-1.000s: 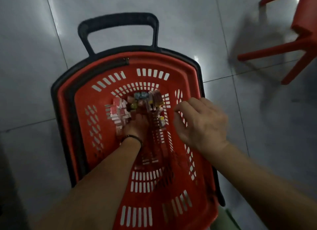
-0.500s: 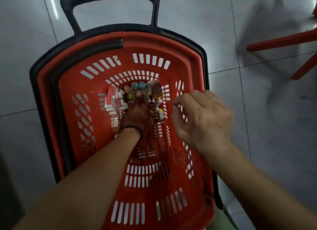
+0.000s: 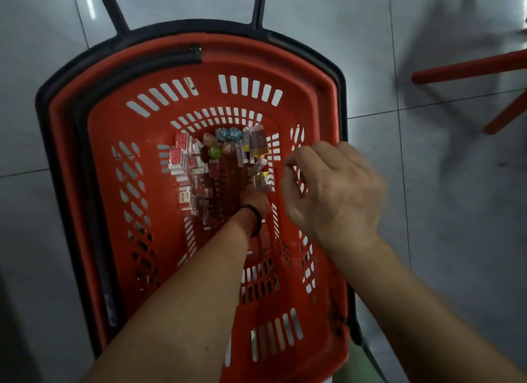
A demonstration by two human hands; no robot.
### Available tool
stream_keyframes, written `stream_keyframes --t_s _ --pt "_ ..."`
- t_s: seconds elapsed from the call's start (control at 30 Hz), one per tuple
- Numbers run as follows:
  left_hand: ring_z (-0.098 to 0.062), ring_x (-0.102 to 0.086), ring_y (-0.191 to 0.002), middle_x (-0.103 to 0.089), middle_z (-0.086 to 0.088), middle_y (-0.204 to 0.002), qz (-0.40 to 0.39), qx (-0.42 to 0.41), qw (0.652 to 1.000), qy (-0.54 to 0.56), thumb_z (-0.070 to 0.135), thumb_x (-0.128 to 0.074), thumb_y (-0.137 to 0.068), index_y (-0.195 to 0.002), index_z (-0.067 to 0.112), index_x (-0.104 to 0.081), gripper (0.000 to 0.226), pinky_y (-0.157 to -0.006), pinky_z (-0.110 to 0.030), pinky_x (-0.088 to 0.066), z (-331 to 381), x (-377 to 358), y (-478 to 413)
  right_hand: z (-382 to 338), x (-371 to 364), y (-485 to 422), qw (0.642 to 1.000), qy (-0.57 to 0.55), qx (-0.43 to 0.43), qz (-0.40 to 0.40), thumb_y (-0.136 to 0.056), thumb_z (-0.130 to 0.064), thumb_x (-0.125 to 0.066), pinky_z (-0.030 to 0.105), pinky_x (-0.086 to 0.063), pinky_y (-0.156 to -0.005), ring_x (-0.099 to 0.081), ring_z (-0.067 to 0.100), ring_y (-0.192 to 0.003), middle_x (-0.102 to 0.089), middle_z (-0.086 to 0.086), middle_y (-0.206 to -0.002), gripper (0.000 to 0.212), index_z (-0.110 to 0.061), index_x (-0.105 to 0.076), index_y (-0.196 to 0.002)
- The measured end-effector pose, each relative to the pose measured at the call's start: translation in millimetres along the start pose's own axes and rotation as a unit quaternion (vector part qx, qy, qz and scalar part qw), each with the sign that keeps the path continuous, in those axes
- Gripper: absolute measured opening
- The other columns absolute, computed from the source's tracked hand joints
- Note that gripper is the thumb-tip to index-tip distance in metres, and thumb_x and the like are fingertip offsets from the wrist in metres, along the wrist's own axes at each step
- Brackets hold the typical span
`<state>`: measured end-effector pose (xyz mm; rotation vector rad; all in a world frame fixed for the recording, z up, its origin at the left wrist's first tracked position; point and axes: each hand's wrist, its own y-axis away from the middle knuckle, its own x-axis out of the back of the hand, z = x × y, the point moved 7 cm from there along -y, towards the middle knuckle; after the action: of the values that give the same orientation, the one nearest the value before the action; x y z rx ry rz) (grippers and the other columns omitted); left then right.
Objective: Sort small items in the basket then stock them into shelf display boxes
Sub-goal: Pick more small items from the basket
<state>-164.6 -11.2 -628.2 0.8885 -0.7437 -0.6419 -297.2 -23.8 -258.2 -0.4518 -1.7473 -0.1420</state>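
Centre frame, on basket (image 3: 159,74) floor: small items (image 3: 196,166) heaped just up-left of left grip (image 3: 253,197); fingers too dark to read. Right of centre: right grip (image 3: 333,188) above basket wall, loosely curled, nothing seen inside. Upper right: red chair legs (image 3: 467,67).

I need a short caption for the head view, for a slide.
Left hand reaches among small boxes in a red basket; right hand hovers over its right rim.
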Motion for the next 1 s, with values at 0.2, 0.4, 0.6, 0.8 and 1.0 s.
stream_keyframes --t_s 0.2,0.4,0.6,0.8,1.0 --pt "-0.031 -0.069 -0.120 -0.074 -0.008 -0.126 -0.075 -0.032 0.975 0.208 0.047 -0.062 -0.098 -0.133 0.018 -0.068 0.045 -0.104 -0.049 -0.055 50 42 99 0 3 -1 1.000 -0.012 -0.009 -0.005 -0.097 -0.029 -0.063 0.027 -0.030 -0.060 -0.054 0.020 -0.068 -0.066 -0.002 -0.078 0.019 -0.018 -0.074 -0.086" --pt "-0.024 -0.071 -0.094 -0.069 -0.017 -0.115 -0.142 0.017 0.925 0.351 0.016 -0.048 -0.111 -0.129 0.016 -0.065 0.025 -0.097 -0.052 -0.059 100 139 238 -11 33 -11 0.963 -0.148 -0.152 -0.165 -0.095 -0.028 -0.068 0.040 -0.059 -0.067 -0.063 0.012 -0.077 -0.070 -0.009 -0.088 0.007 -0.023 -0.073 -0.097" --pt "-0.026 -0.073 -0.087 -0.073 -0.021 -0.110 -0.215 -0.010 0.864 0.455 0.006 -0.049 -0.101 -0.119 0.004 -0.071 0.028 -0.072 -0.037 -0.063 205 275 422 -107 194 -36 0.867 -0.352 -0.351 -0.043 -0.099 -0.026 -0.072 0.027 -0.061 -0.078 -0.068 -0.002 -0.091 -0.072 -0.017 -0.099 0.010 -0.032 -0.074 -0.105" --pt "-0.041 -0.058 -0.133 -0.059 -0.027 -0.145 -0.252 -0.066 0.848 0.462 0.009 -0.039 -0.107 -0.146 0.003 -0.055 0.042 -0.112 -0.052 -0.049 263 395 605 -235 358 -61 0.861 -0.422 -0.267 -0.092 -0.095 -0.033 -0.078 0.027 -0.058 -0.082 -0.064 0.001 -0.098 -0.067 -0.015 -0.107 0.016 -0.034 -0.077 -0.111" --pt "-0.042 -0.062 -0.124 -0.057 -0.033 -0.143 -0.222 -0.162 0.829 0.487 -0.008 -0.052 -0.086 -0.145 -0.004 -0.052 0.059 -0.093 -0.050 -0.059 276 476 734 -330 466 -91 0.828 -0.521 -0.180 -0.107 -0.085 -0.040 -0.085 0.038 -0.060 -0.075 -0.073 0.014 -0.083 -0.077 -0.003 -0.091 0.014 -0.029 -0.080 -0.093"
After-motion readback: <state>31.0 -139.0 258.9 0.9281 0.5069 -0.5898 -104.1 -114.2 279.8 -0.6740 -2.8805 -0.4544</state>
